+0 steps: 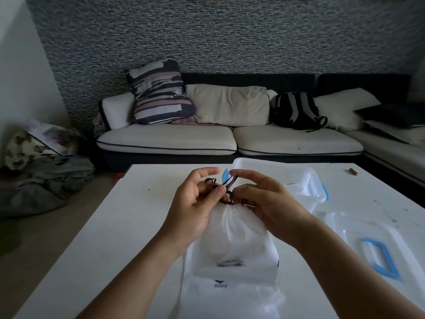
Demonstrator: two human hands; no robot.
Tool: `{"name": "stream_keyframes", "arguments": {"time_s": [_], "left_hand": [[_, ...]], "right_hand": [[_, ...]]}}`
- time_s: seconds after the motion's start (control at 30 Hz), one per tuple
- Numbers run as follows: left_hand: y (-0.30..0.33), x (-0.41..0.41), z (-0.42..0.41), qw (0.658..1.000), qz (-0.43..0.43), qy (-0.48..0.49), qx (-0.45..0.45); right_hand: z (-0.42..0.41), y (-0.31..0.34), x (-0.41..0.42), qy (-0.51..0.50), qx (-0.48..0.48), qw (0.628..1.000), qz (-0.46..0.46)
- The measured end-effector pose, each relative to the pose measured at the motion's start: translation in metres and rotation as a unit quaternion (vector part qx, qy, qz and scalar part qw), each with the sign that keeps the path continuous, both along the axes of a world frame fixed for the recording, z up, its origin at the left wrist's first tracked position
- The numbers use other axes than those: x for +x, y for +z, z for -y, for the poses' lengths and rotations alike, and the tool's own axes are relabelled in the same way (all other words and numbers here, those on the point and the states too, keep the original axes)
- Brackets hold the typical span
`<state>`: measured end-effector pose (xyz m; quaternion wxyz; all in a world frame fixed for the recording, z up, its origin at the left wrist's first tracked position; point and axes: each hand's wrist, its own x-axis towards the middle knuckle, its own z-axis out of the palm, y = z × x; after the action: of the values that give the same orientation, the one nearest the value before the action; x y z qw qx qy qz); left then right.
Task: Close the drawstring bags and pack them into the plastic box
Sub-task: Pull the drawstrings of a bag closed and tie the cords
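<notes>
1. My left hand (195, 203) and right hand (264, 199) each pinch the dark drawstring cord (226, 184) just above the gathered neck of the white drawstring bag (236, 240).
2. The bag looks soft, light and limp; I'd hold it at the cinched neck, since I judge the smooth fabric would slip.
3. It lies on the worktop (119, 226), on top of a second white bag (230, 295).
4. Just beyond the bag stands the open plastic box (296, 178); its lid (372, 240) lies to the bag's right.

Both bare forearms reach forward and converge. The left hand (195, 203) curls its fingers, index extended, pinching something dark. The right hand (264, 199) mirrors it, thumb and forefinger pinched together.
</notes>
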<state>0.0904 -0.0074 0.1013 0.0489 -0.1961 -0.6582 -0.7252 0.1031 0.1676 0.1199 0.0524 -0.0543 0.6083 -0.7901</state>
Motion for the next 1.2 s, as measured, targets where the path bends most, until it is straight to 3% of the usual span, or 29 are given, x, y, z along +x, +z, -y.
{"name": "stream_keyframes", "arguments": {"time_s": [0.1, 0.2, 0.4, 0.53, 0.83, 1.2], "left_hand": [[0.003, 0.000, 0.001, 1.000, 0.000, -0.015, 0.000], [0.001, -0.003, 0.003, 1.000, -0.001, 0.013, -0.001], [-0.003, -0.004, 0.001, 0.998, 0.015, 0.059, -0.005], [-0.003, -0.005, 0.000, 0.998, 0.021, 0.063, -0.015], [-0.001, -0.003, 0.001, 0.998, 0.004, 0.061, -0.030], [-0.001, -0.001, 0.000, 0.998, -0.019, 0.052, -0.027]], "right_hand": [[0.002, 0.000, 0.002, 0.036, -0.019, 0.999, -0.012], [0.003, -0.002, -0.002, 0.003, -0.025, 0.999, -0.024], [0.000, 0.001, 0.000, -0.061, 0.152, 0.982, -0.095], [-0.003, 0.009, 0.002, -0.091, 0.219, 0.960, -0.150], [-0.002, 0.013, 0.007, 0.003, 0.225, 0.964, -0.141], [0.005, 0.011, 0.005, -0.062, 0.209, 0.970, -0.108]]}}
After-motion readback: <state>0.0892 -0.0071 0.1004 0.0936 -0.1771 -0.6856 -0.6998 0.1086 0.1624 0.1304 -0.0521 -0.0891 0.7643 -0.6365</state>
